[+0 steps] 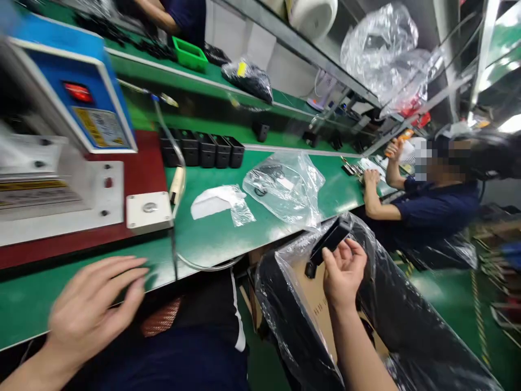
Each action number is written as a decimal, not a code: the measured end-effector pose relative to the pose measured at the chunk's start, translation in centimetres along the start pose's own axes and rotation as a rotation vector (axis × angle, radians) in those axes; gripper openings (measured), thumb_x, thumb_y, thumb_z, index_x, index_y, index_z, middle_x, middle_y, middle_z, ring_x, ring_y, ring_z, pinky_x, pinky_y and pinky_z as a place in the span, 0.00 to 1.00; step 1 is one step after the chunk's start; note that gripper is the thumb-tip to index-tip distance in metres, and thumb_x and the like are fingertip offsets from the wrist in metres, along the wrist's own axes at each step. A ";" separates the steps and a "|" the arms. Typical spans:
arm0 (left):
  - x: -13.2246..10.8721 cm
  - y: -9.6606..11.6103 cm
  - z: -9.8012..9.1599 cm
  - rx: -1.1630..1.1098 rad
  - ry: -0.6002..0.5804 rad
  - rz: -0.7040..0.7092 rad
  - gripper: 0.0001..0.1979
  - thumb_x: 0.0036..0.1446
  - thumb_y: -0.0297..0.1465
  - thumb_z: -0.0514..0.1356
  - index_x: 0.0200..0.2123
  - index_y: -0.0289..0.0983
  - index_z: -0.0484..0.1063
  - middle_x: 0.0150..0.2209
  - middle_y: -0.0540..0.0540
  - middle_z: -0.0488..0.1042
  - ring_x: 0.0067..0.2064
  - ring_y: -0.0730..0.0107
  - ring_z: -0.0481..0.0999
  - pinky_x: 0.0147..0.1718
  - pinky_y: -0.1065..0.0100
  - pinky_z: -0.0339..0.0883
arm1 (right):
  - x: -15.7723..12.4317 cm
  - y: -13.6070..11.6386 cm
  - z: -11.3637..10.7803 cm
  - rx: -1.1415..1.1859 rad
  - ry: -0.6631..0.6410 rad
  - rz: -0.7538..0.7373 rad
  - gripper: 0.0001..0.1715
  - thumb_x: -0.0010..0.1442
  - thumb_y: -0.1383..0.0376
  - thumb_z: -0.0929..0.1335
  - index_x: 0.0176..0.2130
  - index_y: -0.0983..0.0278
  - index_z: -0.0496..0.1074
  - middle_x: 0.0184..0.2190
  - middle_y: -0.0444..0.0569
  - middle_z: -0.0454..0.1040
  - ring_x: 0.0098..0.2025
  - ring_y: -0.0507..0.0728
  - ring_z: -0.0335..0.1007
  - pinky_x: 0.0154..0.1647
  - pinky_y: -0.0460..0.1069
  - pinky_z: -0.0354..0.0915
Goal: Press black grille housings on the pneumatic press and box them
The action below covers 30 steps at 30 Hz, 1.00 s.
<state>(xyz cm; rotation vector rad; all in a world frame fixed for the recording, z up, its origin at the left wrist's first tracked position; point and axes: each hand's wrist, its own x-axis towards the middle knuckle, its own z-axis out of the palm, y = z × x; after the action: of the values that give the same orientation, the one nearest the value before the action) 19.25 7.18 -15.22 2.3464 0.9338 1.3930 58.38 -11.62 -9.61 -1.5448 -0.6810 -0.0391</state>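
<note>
Right hand (344, 274): a black plastic part (329, 243) was grasped, its end pinched upward between the fingers.
Left hand (95, 309): nothing was held; the fingers were spread open and blurred, just off the near edge of the green worktop (211, 239).
Black part: held above a plastic-lined cardboard carton (315, 309), past that edge.
Far edge: black housings (203, 151) were lined in a row.

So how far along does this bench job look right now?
Seemingly done: a row of black boxes stands on the green bench. In hand: the right hand grips a black part above a cardboard carton lined with plastic film. The left hand, blurred and open, is near the bench edge. Left: a clear plastic bag lies on the bench; how much remains in the carton is hidden.
</note>
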 end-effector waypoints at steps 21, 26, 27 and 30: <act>0.1 3.0 -8.7 -0.487 -0.024 -0.314 0.37 0.53 0.53 0.62 0.62 0.44 0.60 0.58 0.38 0.68 0.56 0.55 0.72 0.56 0.56 0.67 | -16.4 -13.7 21.8 0.656 -1.406 0.784 0.23 0.54 0.47 0.72 0.41 0.60 0.71 0.31 0.48 0.75 0.30 0.59 0.75 0.32 0.52 0.71; 1.3 3.2 -8.1 -0.631 -0.075 -0.430 0.17 0.55 0.41 0.61 0.46 0.40 0.72 0.41 0.43 0.76 0.42 0.62 0.77 0.43 0.61 0.73 | -16.9 -12.2 21.4 0.589 -1.487 0.902 0.23 0.58 0.45 0.68 0.40 0.60 0.74 0.29 0.49 0.77 0.26 0.58 0.75 0.29 0.51 0.71; 1.4 3.1 -7.8 -0.645 -0.061 -0.464 0.14 0.56 0.40 0.60 0.43 0.40 0.72 0.38 0.44 0.76 0.39 0.63 0.77 0.40 0.63 0.73 | -16.8 -11.9 21.5 0.596 -1.496 0.900 0.24 0.58 0.45 0.68 0.41 0.60 0.74 0.31 0.50 0.78 0.27 0.59 0.76 0.30 0.52 0.71; 1.4 2.1 -7.5 -0.609 0.011 -0.536 0.11 0.57 0.39 0.59 0.38 0.38 0.71 0.34 0.46 0.74 0.36 0.67 0.75 0.37 0.66 0.70 | -16.4 -10.9 22.3 0.629 -1.447 0.869 0.24 0.58 0.45 0.68 0.44 0.60 0.74 0.37 0.52 0.79 0.35 0.63 0.78 0.35 0.57 0.73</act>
<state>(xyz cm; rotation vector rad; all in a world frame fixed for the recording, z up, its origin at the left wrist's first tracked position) 14.18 5.71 -9.36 1.5053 0.8889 1.2346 31.77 1.81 -9.36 -0.9240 -0.8824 1.8917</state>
